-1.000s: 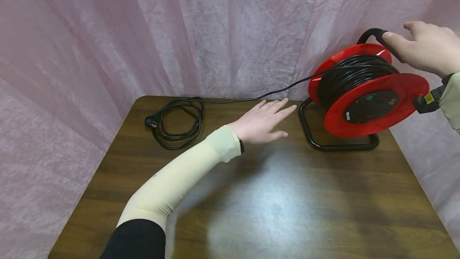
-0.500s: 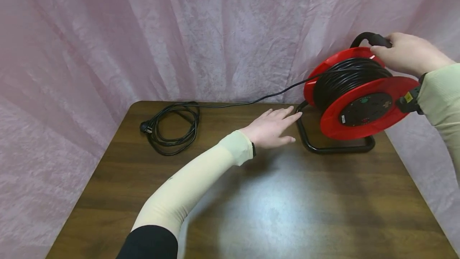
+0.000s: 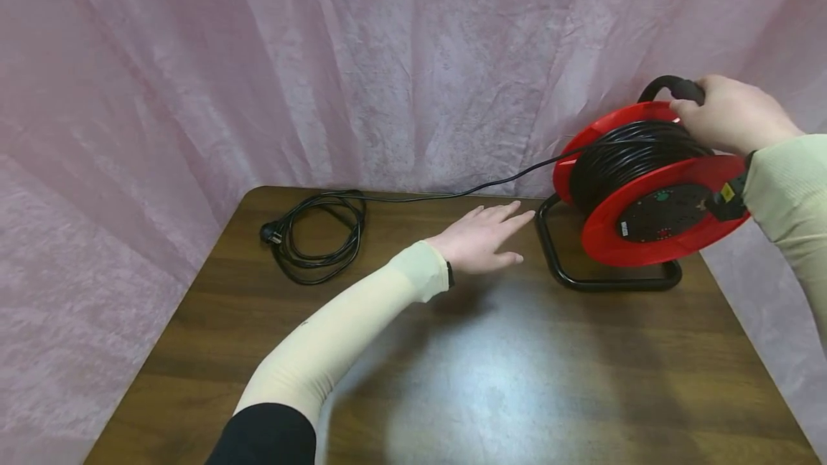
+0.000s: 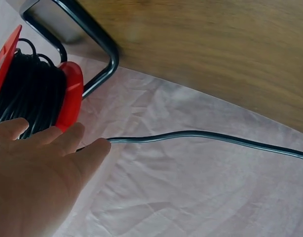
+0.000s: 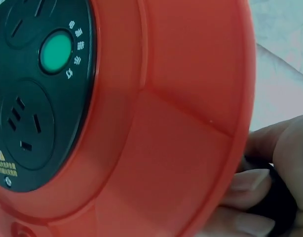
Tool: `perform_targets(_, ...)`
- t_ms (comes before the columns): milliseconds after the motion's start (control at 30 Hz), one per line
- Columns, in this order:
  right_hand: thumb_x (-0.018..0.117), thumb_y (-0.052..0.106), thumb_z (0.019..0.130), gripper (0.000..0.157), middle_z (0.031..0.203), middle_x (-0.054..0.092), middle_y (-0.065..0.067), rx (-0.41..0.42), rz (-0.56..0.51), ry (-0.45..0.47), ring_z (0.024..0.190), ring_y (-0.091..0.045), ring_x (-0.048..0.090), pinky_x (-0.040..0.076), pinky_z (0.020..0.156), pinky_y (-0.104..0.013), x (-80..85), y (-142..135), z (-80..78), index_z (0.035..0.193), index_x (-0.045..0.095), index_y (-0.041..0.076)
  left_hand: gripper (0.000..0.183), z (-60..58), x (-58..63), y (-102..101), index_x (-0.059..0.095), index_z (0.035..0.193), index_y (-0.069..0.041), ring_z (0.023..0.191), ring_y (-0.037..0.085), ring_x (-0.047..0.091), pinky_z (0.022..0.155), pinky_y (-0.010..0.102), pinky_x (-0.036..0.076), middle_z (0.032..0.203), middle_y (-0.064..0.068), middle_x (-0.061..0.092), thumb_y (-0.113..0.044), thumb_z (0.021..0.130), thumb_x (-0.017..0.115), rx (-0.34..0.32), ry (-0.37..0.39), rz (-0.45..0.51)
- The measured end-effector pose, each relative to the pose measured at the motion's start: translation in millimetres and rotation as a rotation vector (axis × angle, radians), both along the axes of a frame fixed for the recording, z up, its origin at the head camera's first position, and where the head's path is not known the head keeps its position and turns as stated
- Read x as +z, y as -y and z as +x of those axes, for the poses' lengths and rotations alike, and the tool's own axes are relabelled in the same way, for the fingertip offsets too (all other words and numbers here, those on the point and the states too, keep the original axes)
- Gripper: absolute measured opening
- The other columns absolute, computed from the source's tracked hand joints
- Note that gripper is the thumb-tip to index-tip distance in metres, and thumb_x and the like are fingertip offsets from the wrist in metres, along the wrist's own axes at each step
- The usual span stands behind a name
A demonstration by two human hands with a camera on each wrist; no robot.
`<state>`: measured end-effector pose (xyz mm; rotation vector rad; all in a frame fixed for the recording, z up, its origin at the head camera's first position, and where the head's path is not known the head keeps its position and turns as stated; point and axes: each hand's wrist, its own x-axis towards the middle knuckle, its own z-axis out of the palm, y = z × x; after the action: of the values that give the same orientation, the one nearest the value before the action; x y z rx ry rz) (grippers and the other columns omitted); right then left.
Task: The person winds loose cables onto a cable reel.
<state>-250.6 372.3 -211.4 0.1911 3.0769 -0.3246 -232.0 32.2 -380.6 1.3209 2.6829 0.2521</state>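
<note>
A red cable reel (image 3: pixel 646 250) wound with black cable stands on a bent black tube frame at the right of the table. My right hand (image 3: pixel 736 113) grips the black handle (image 3: pixel 668 85) on top; in the right wrist view, fingers and thumb wrap the handle (image 5: pixel 280 202) behind the red flange (image 5: pixel 186 143). Left of the reel, my left hand (image 3: pixel 481 239) is held over the table with fingers spread and nothing in them. Behind it the loose cable (image 3: pixel 478 187) runs from the reel to the left; in the left wrist view my fingers overlap this cable (image 4: pixel 191 133).
At the table's back left lies a loose coil of the cable (image 3: pixel 354 235) with its black plug (image 3: pixel 270 232). A pink curtain (image 3: pixel 413 77) hangs right behind the wooden table (image 3: pixel 517 350). The reel's frame foot (image 3: pixel 614 284) is near the right table edge.
My right hand has moved from resting over the handle with extended fingers to curling round it. My left hand stays nearly in place. The whole head view shifts slightly.
</note>
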Motion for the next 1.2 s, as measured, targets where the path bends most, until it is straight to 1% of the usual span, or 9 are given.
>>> perform_targets(200,0.030,0.042,0.108,0.064,0.122,0.046,-0.041,-0.011,-0.026,0.002,0.109,-0.058,0.045,0.038,0.090,-0.073,-1.5,0,-1.4,0.139,0.037,-0.013,0.080,-4.7,0.5,5,0.014,0.166,-0.023,0.155,0.019,0.016,0.124,0.046,0.015,0.170,0.008,0.014,-0.051,0.104,0.055,0.012,0.033,0.018)
perform_targets(333,0.029,0.042,0.109,0.065,0.125,0.045,-0.041,-0.029,-0.038,0.000,0.110,-0.058,0.044,0.038,0.090,-0.073,-2.6,-1,-0.2,0.142,0.034,-0.013,0.080,-15.6,-2.0,9,0.013,0.166,-0.022,0.155,0.022,0.016,0.124,0.044,0.015,0.170,0.009,0.013,-0.049,0.104,0.056,0.028,0.072,0.048)
perform_targets(467,0.029,0.043,0.109,0.066,0.126,0.045,-0.041,-0.029,-0.045,-0.006,0.110,-0.057,0.044,0.038,0.090,-0.073,-2.6,-1,0.5,0.144,0.034,-0.013,0.080,-30.7,-9.1,18,0.012,0.166,-0.021,0.156,0.025,0.014,0.125,0.041,0.015,0.171,0.009,0.011,-0.049,0.105,0.054,0.094,0.144,0.069)
perform_targets(600,0.030,0.042,0.108,0.065,0.126,0.045,-0.041,0.007,-0.069,-0.008,0.112,-0.058,0.043,0.036,0.093,-0.073,-2.5,2,1.5,0.145,0.034,-0.012,0.080,-44.1,-18.0,31,0.008,0.167,-0.022,0.156,0.027,0.010,0.124,0.041,0.015,0.171,0.008,0.006,-0.050,0.105,0.052,0.193,0.214,0.049)
perform_targets(700,0.030,0.043,0.108,0.067,0.131,0.043,-0.041,0.044,-0.101,0.001,0.116,-0.058,0.041,0.034,0.095,-0.074,-1.7,8,2.3,0.148,0.032,-0.011,0.081,-52.9,-23.4,39,0.006,0.167,-0.022,0.156,0.029,0.010,0.124,0.042,0.016,0.172,0.008,0.004,-0.051,0.105,0.051,0.256,0.229,0.039)
perform_targets(800,0.030,0.044,0.108,0.069,0.132,0.042,-0.040,0.067,-0.129,0.011,0.116,-0.057,0.041,0.034,0.096,-0.074,-0.2,20,4.0,0.150,0.030,-0.011,0.083,-59.3,-26.7,46,0.004,0.166,-0.021,0.156,0.030,0.010,0.124,0.044,0.016,0.171,0.011,0.005,-0.050,0.105,0.052,0.291,0.220,0.059)
perform_targets(967,0.031,0.042,0.108,0.064,0.126,0.046,-0.035,0.077,-0.165,0.012,0.111,-0.052,0.044,0.036,0.093,-0.068,1.4,43,7.3,0.146,0.036,-0.009,0.086,-66.0,-24.2,51,0.001,0.166,-0.019,0.155,0.034,0.011,0.124,0.046,0.017,0.171,0.012,0.005,-0.048,0.105,0.053,0.311,0.204,0.153)
perform_targets(1100,0.032,0.040,0.108,0.060,0.124,0.048,-0.031,0.078,-0.197,0.009,0.111,-0.048,0.044,0.037,0.092,-0.063,0.8,63,8.3,0.143,0.041,-0.007,0.085,-66.8,-17.8,53,0.001,0.166,-0.017,0.156,0.027,0.007,0.125,0.042,0.013,0.172,0.006,0.005,-0.046,0.105,0.053,0.289,0.211,0.228)
perform_targets(1200,0.032,0.039,0.108,0.056,0.121,0.049,-0.029,0.081,-0.215,0.001,0.110,-0.045,0.045,0.037,0.091,-0.059,0.3,77,8.0,0.140,0.044,-0.006,0.083,-65.8,-11.7,54,0.003,0.166,-0.013,0.157,0.023,0.006,0.125,0.039,0.010,0.171,0.006,0.008,-0.043,0.106,0.053,0.261,0.213,0.263)
